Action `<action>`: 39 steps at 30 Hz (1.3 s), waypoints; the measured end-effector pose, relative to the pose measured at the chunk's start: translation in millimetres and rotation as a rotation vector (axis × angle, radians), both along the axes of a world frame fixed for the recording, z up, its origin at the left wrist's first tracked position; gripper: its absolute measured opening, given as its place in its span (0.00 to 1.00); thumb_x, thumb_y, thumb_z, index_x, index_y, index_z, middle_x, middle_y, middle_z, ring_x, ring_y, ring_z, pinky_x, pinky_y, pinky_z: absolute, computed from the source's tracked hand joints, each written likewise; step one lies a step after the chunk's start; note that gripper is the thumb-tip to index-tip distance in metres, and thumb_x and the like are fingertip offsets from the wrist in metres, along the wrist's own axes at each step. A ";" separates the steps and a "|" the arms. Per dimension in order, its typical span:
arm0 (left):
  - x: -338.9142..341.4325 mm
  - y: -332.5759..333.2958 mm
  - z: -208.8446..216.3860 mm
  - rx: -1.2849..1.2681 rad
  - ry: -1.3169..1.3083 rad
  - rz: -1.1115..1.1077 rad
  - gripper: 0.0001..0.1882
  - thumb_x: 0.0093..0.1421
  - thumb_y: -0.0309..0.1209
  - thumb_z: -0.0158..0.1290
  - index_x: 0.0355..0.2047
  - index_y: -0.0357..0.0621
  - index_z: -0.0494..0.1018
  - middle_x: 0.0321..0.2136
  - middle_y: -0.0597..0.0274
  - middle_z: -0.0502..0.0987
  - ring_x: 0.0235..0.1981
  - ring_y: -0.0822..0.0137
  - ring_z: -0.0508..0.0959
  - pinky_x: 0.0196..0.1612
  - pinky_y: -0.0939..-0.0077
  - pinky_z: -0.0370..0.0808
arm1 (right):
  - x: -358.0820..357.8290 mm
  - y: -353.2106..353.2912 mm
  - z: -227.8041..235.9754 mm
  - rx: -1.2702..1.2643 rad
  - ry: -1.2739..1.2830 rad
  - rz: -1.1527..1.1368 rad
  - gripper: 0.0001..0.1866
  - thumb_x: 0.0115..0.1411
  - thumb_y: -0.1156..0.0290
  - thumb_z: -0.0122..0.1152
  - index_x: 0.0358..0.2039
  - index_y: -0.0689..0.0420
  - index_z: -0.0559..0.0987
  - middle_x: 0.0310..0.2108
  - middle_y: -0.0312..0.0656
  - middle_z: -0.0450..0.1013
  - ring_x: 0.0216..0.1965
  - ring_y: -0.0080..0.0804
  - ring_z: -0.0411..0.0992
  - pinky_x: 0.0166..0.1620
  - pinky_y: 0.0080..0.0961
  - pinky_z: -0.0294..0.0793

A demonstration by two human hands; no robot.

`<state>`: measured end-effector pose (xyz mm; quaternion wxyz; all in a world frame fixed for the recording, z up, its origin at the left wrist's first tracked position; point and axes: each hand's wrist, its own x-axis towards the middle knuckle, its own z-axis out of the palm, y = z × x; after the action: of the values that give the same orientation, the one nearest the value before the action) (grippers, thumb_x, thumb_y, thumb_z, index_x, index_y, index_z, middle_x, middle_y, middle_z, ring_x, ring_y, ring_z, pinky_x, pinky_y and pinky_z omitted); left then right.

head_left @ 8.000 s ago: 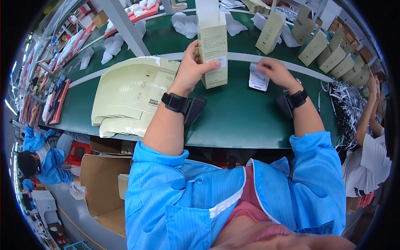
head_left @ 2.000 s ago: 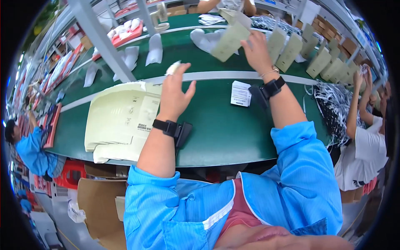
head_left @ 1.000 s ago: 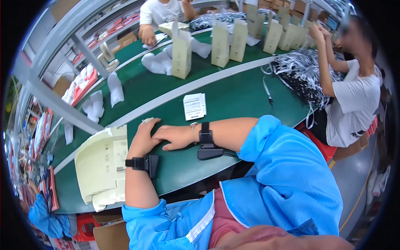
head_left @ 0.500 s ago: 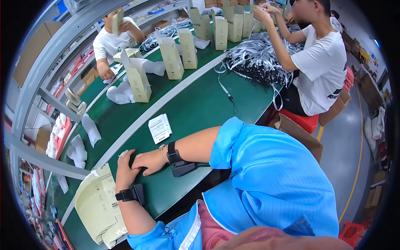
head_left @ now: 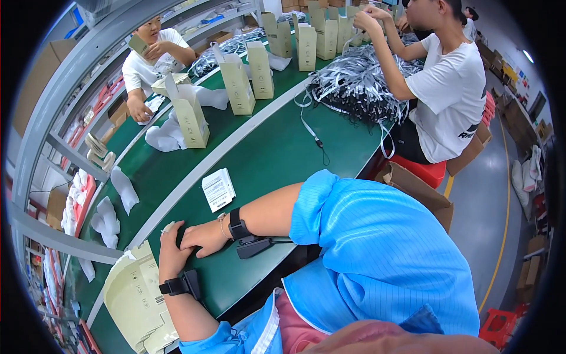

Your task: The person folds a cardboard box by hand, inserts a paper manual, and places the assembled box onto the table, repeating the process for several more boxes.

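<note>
My left hand point(head_left: 171, 252) rests on the green table with its fingers stretched out, a pale cover on one fingertip. Against it lies my right hand point(head_left: 203, 237), fingers apart and touching the left hand near the thumb. I see nothing held in either. Beside my left forearm is a stack of flat, pale yellow-green cartons point(head_left: 137, 289). Beyond my right wrist sits a small stack of white printed leaflets point(head_left: 218, 190). Each wrist wears a black strap with a small black device.
Upright open cartons point(head_left: 191, 124) and white foam sleeves point(head_left: 124, 187) stand and lie beyond the pale rail point(head_left: 194, 175). A heap of grey-white lanyards point(head_left: 359, 82) lies before a seated co-worker point(head_left: 451, 88). Another co-worker point(head_left: 154, 53) across the table holds a small carton. Metal shelving borders the left.
My hands stay together in nearly the same place. The co-worker across the table has lowered the carton and shifted it leftward. The whole view has shifted slightly.
</note>
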<state>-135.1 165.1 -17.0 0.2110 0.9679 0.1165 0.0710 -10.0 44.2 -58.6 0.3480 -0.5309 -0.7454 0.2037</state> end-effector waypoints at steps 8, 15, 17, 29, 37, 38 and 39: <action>1.6 -1.5 0.7 0.004 0.036 0.020 0.35 0.41 0.25 0.60 0.53 0.47 0.66 0.49 0.49 0.69 0.52 0.50 0.67 0.56 0.64 0.64 | 2.6 4.0 -12.7 0.161 -0.001 0.006 0.19 0.48 0.71 0.61 0.42 0.59 0.73 0.38 0.46 0.72 0.46 0.42 0.66 0.50 0.35 0.65; 0.8 -2.1 0.1 0.008 0.004 0.008 0.34 0.42 0.27 0.61 0.53 0.48 0.66 0.47 0.48 0.70 0.51 0.48 0.67 0.55 0.63 0.65 | 3.4 1.5 -10.3 0.109 0.021 0.009 0.18 0.48 0.71 0.60 0.42 0.59 0.73 0.40 0.47 0.71 0.47 0.43 0.65 0.51 0.35 0.65; -0.6 -3.1 0.8 0.017 -0.006 0.011 0.33 0.42 0.27 0.61 0.52 0.48 0.67 0.46 0.47 0.70 0.50 0.47 0.67 0.54 0.63 0.66 | 3.0 -0.5 -6.5 0.122 0.030 0.011 0.18 0.48 0.71 0.60 0.41 0.59 0.73 0.40 0.47 0.71 0.47 0.43 0.65 0.51 0.35 0.65; 6.7 0.1 -1.9 0.017 -0.103 -0.098 0.31 0.43 0.32 0.60 0.51 0.46 0.68 0.46 0.48 0.72 0.49 0.47 0.68 0.55 0.62 0.65 | 10.6 -1.0 -4.7 0.105 -0.007 0.031 0.14 0.47 0.72 0.60 0.36 0.59 0.72 0.38 0.48 0.70 0.46 0.46 0.65 0.50 0.38 0.64; -1.2 -1.0 -1.5 -0.046 -0.060 -0.050 0.32 0.42 0.30 0.60 0.51 0.43 0.68 0.47 0.51 0.71 0.51 0.50 0.67 0.55 0.63 0.64 | 4.7 -3.7 -1.5 0.111 0.018 0.046 0.12 0.50 0.73 0.58 0.37 0.58 0.72 0.39 0.45 0.70 0.47 0.44 0.63 0.52 0.36 0.64; -1.7 -1.9 -0.8 -0.064 -0.051 -0.058 0.32 0.42 0.30 0.60 0.51 0.43 0.68 0.47 0.51 0.71 0.51 0.50 0.67 0.55 0.63 0.64 | 4.1 -4.3 -0.1 0.094 0.007 0.039 0.12 0.51 0.73 0.58 0.37 0.58 0.72 0.39 0.45 0.70 0.48 0.44 0.63 0.52 0.36 0.64; -2.4 -2.7 -0.2 -0.062 -0.054 -0.044 0.32 0.42 0.30 0.60 0.51 0.43 0.68 0.47 0.51 0.71 0.51 0.50 0.67 0.55 0.63 0.64 | 3.3 -4.6 1.2 0.096 0.004 0.053 0.12 0.51 0.73 0.58 0.37 0.58 0.72 0.39 0.45 0.70 0.48 0.44 0.63 0.52 0.36 0.64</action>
<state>-137.4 162.4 -17.2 0.2454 0.9610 0.0914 0.0888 -6.7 39.6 -57.4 0.3692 -0.4931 -0.7674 0.1780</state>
